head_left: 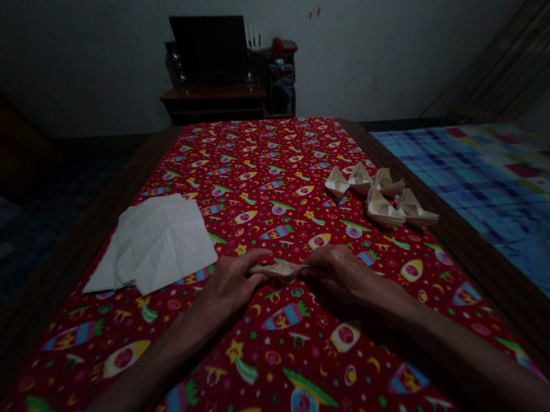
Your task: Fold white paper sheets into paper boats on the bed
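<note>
Between my hands is a small folded paper boat (283, 269), pale and low, held just over the red patterned cloth. My left hand (236, 277) pinches its left end between thumb and fingers. At its right end, the fingers of my right hand (336, 268) are closed on the other tip. To the left lies a stack of creased white paper sheets (165, 240), slightly fanned out. Several finished-looking folded paper boats (384, 206) stand in a cluster on the right side of the cloth.
The red cloth (292, 322) with rockets and stars covers a long table with dark wooden edges (393, 167). Beyond its far end a monitor (211, 49) stands on a desk against the wall. On the right lies a blue checked sheet (475, 198).
</note>
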Available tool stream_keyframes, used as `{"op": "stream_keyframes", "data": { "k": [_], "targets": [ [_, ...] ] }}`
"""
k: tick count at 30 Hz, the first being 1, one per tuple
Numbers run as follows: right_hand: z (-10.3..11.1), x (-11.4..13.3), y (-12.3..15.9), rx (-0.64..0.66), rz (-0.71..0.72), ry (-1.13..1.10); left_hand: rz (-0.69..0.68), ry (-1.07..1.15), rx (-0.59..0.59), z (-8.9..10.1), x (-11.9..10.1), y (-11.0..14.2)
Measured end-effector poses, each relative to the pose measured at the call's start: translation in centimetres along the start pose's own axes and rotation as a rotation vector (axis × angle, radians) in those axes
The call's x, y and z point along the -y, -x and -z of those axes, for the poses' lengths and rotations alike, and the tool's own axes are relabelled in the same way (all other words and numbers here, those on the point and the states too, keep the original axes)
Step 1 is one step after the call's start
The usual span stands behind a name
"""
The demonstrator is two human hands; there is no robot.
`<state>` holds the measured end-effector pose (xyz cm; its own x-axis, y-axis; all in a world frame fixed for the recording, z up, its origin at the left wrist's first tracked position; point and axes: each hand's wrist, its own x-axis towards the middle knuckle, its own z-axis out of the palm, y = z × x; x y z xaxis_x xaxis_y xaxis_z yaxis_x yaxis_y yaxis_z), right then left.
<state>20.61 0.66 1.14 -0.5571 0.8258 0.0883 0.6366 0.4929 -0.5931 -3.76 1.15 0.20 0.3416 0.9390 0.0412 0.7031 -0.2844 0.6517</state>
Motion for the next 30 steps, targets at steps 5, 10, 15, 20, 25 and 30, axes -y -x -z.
{"op": "stream_keyframes", "data": {
  "k": [5,10,15,20,25,30],
  "targets": [
    [0.1,0.2,-0.1,0.032,0.010,-0.038,0.027,0.073,-0.002,0.3,-0.3,-0.1],
    [0.4,0.0,0.3,0.031,0.013,-0.045,0.072,0.168,-0.018,1.4,-0.5,-0.5],
    [0.7,-0.2,0.3,-0.019,0.028,-0.060,0.059,0.069,-0.032,1.5,-0.2,-0.5],
    [1.0,-0.8,0.1,-0.046,-0.014,-0.067,0.001,-0.005,0.011,1.3,0.2,-0.3],
    [0.8,-1.4,0.1,-0.057,0.031,-0.074,-0.154,0.051,0.037,1.1,-0.2,0.1],
    [0.6,-1.5,0.1,-0.045,0.070,-0.065,-0.073,0.023,-0.017,1.3,-0.8,0.2]
  ]
}}
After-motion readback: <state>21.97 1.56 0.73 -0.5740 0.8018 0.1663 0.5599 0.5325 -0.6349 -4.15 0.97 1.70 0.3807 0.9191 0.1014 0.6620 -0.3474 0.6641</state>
